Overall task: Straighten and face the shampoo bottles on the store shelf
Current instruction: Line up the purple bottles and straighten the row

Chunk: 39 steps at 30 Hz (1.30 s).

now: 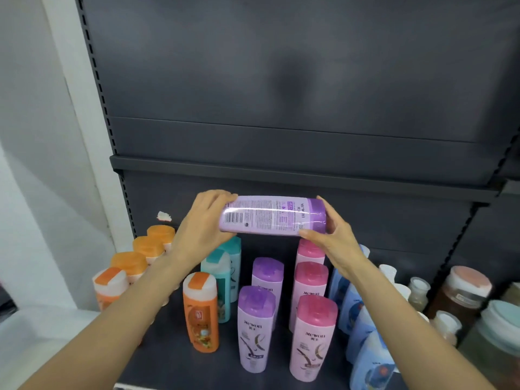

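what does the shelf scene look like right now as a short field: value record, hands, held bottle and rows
held item: purple bottle, lying sideways in the air above the shelf, back label with barcode facing the camera
left hand: left hand grips the bottle's base end
right hand: right hand grips the cap end
purple row: two purple bottles upright, labels forward
pink row: three pink bottles upright
orange bottles: orange row at left, one orange bottle standing apart in front
teal bottles: teal bottles behind it
blue row: blue bottles at right
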{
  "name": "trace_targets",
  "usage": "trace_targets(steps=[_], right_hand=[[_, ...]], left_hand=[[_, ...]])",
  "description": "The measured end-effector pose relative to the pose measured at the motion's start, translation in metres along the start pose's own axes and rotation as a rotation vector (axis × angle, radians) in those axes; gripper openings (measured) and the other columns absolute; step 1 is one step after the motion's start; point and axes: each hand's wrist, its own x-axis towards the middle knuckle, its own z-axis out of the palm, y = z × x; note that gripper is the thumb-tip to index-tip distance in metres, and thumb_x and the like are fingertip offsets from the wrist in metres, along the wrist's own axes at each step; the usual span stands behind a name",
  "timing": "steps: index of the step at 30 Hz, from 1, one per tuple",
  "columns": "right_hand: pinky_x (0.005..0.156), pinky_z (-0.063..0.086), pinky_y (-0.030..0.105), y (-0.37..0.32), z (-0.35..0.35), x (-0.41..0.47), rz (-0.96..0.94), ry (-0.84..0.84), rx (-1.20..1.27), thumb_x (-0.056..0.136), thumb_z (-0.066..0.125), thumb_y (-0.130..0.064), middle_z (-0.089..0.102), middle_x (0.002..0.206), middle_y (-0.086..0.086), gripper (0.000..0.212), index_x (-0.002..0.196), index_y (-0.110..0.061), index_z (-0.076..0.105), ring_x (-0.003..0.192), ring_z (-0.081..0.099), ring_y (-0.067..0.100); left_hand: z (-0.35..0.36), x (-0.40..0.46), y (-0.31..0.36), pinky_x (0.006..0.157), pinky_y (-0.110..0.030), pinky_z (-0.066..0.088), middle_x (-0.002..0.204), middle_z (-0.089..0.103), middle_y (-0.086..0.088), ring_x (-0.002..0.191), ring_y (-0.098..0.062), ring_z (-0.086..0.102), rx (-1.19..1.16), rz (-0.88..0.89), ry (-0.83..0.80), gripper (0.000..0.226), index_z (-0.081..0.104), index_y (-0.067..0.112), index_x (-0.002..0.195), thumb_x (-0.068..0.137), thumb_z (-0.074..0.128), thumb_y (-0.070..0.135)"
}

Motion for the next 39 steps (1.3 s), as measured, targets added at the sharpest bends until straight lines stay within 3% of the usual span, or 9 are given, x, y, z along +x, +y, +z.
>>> trace_targets(steps=[4, 9, 14, 16, 20, 26, 29, 33, 39], right_hand=[[0.098, 0.049, 0.029, 0.004, 0.003, 0.0, 0.032, 0.003, 0.097, 0.078, 0.069, 0.007, 0.066, 0.12, -0.001, 0.075, 0.141, -0.024, 0.041, 0.113, 0.062, 0.013], [0.089, 0.054, 0.028, -0.001, 0.007, 0.003, 0.158, 0.055, 0.413, 0.087, 0.062, -0.013, 0.067, 0.113, 0.012, 0.022, 0.107, -0.007, 0.059, 0.097, 0.067, 0.017], [0.099, 0.047, 0.03, 0.002, 0.009, 0.005, 0.129, 0.056, 0.468, 0.087, 0.06, -0.002, 0.065, 0.098, 0.005, 0.021, 0.106, -0.008, 0.056, 0.1, 0.064, 0.016], [0.095, 0.051, 0.027, 0.0, 0.01, 0.008, 0.111, 0.063, 0.44, 0.086, 0.06, 0.001, 0.067, 0.093, 0.002, 0.031, 0.115, -0.007, 0.054, 0.098, 0.065, 0.014], [0.092, 0.053, 0.033, -0.004, 0.012, 0.013, 0.096, 0.081, 0.349, 0.087, 0.062, -0.005, 0.067, 0.107, 0.011, 0.036, 0.122, -0.003, 0.054, 0.104, 0.065, 0.02], [0.072, 0.06, 0.035, -0.021, 0.021, 0.027, 0.058, 0.159, 0.317, 0.087, 0.066, -0.011, 0.069, 0.101, 0.016, 0.03, 0.113, -0.004, 0.053, 0.086, 0.07, 0.025], [0.07, 0.06, 0.033, -0.029, 0.021, 0.037, 0.016, 0.198, 0.262, 0.085, 0.068, -0.013, 0.069, 0.101, 0.014, 0.032, 0.113, -0.005, 0.053, 0.086, 0.07, 0.023], [0.065, 0.059, 0.03, -0.035, 0.023, 0.044, -0.047, 0.209, 0.169, 0.083, 0.07, -0.011, 0.067, 0.097, 0.005, 0.03, 0.108, -0.013, 0.054, 0.087, 0.068, 0.019], [0.07, 0.059, 0.037, -0.029, 0.029, 0.059, -0.147, 0.217, -0.107, 0.077, 0.076, -0.015, 0.065, 0.094, -0.001, 0.037, 0.107, -0.021, 0.054, 0.083, 0.066, 0.015]], left_hand=[[-0.008, 0.003, -0.004, 0.097, -0.028, 0.038, 0.128, 0.051, -0.005, 0.119, -0.017, 0.042, -0.013, 0.088, 0.017, 0.067, 0.055, 0.013, 0.126, 0.066, 0.084, 0.022], [-0.016, 0.001, 0.003, 0.082, -0.02, 0.048, 0.109, 0.06, 0.01, 0.101, -0.007, 0.057, -0.379, -0.143, -0.009, 0.056, 0.058, 0.026, 0.113, 0.064, 0.085, 0.026], [-0.008, 0.002, 0.006, 0.063, -0.011, 0.05, 0.095, 0.061, 0.013, 0.088, -0.004, 0.059, -0.55, -0.389, -0.005, 0.031, 0.059, 0.025, 0.102, 0.076, 0.076, 0.022], [-0.003, 0.003, 0.003, 0.058, -0.01, 0.049, 0.092, 0.061, 0.009, 0.086, -0.007, 0.059, -0.602, -0.5, -0.031, 0.022, 0.06, 0.019, 0.099, 0.08, 0.072, 0.022], [0.002, 0.002, 0.0, 0.059, -0.018, 0.052, 0.087, 0.066, -0.003, 0.081, -0.014, 0.064, -0.815, -0.685, -0.151, 0.014, 0.063, 0.014, 0.091, 0.086, 0.065, 0.027], [0.026, -0.004, 0.0, 0.069, -0.026, 0.055, 0.096, 0.069, -0.007, 0.085, -0.015, 0.065, -0.868, -0.71, -0.332, 0.017, 0.063, 0.018, 0.1, 0.094, 0.052, 0.03], [0.037, -0.001, 0.0, 0.067, -0.02, 0.055, 0.096, 0.069, -0.002, 0.085, -0.01, 0.066, -0.915, -0.698, -0.31, 0.018, 0.063, 0.021, 0.104, 0.096, 0.049, 0.029], [0.05, 0.008, -0.005, 0.072, -0.016, 0.052, 0.099, 0.067, 0.004, 0.084, 0.0, 0.063, -0.773, -0.59, -0.293, 0.017, 0.061, 0.02, 0.108, 0.096, 0.05, 0.022], [0.071, 0.01, -0.023, 0.081, -0.008, 0.042, 0.11, 0.066, 0.0, 0.095, -0.009, 0.061, -0.358, -0.454, -0.301, 0.025, 0.065, 0.012, 0.113, 0.09, 0.061, 0.021]])
